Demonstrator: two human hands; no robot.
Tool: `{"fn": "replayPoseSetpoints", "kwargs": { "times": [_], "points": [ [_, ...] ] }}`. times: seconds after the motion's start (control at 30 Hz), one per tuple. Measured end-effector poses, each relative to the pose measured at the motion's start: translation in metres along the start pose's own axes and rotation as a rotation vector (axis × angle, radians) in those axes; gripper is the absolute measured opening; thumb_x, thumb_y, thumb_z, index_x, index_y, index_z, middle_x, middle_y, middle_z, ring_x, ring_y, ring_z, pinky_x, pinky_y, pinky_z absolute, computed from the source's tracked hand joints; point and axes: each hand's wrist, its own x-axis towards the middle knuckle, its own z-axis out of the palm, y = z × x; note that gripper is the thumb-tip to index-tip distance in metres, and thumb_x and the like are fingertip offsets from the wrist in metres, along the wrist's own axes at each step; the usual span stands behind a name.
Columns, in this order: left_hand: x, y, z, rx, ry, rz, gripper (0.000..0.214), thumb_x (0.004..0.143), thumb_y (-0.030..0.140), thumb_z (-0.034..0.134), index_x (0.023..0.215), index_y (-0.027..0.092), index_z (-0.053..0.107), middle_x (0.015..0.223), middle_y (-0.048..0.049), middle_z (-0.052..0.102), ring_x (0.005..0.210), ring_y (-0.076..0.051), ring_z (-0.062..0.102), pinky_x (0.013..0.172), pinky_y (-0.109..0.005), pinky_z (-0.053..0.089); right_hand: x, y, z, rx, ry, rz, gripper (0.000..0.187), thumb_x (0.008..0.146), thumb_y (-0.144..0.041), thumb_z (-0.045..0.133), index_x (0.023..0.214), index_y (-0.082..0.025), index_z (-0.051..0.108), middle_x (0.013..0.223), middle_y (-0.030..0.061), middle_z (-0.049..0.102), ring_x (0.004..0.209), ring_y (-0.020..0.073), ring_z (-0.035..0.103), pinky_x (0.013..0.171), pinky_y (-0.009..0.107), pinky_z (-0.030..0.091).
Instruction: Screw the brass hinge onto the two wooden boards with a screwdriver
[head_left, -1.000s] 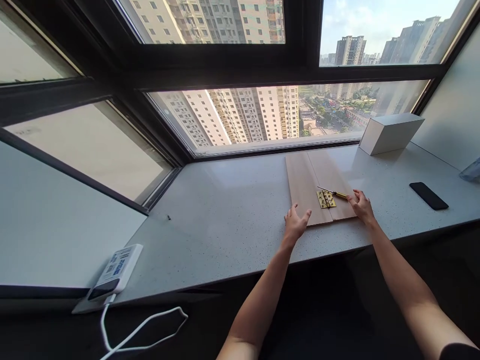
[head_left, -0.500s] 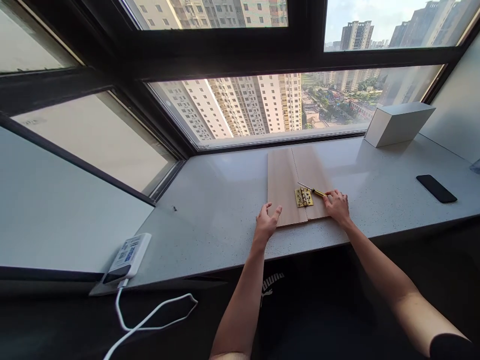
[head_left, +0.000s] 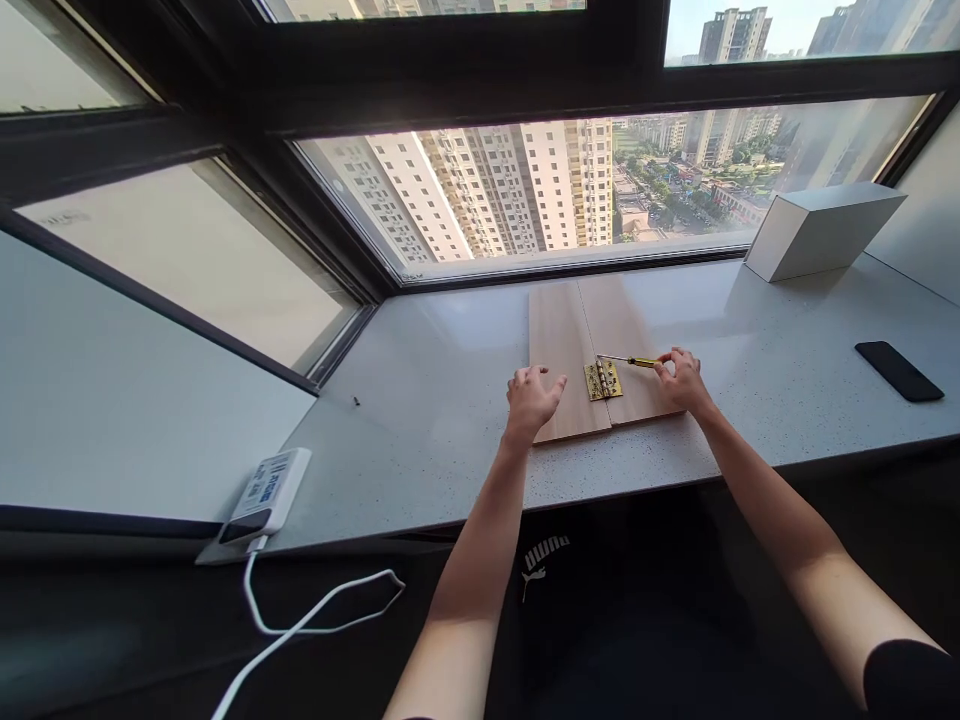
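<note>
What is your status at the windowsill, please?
Right hand holding screwdriver; left hand open at left board. Golden hinge straddling seam with right board. Dark phone off to right.

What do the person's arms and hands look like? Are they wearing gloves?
No gloves! The left hand and right hand are bare, with no watch or bracelet that I can see. A short black sleeve shows on the right arm.

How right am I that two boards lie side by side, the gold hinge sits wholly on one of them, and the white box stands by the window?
Not quite: in the head view, the hinge spans both boards rather than sitting on one. The rest holds: the boards lie side by side, and the box stands by the window.
</note>
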Motion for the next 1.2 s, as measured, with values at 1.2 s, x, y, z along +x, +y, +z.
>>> {"fn": "replayPoseSetpoints", "kwargs": {
  "times": [1.2],
  "points": [
    [0.058,0.004,0.050,-0.271,-0.226,0.568,0.018,0.107,0.022,0.074,0.112,0.020,0.091,0.110,-0.0096,0.079,0.091,-0.021,0.072,0.094,-0.037,0.064,0.063,-0.142,-0.016,0.003,-0.290,-0.802,0.024,0.115,-0.026,0.056,0.130,-0.024,0.075,0.102,0.0063,0.083,0.086,0.0225,0.070,0.080,0.036,0.053]
  ]
}}
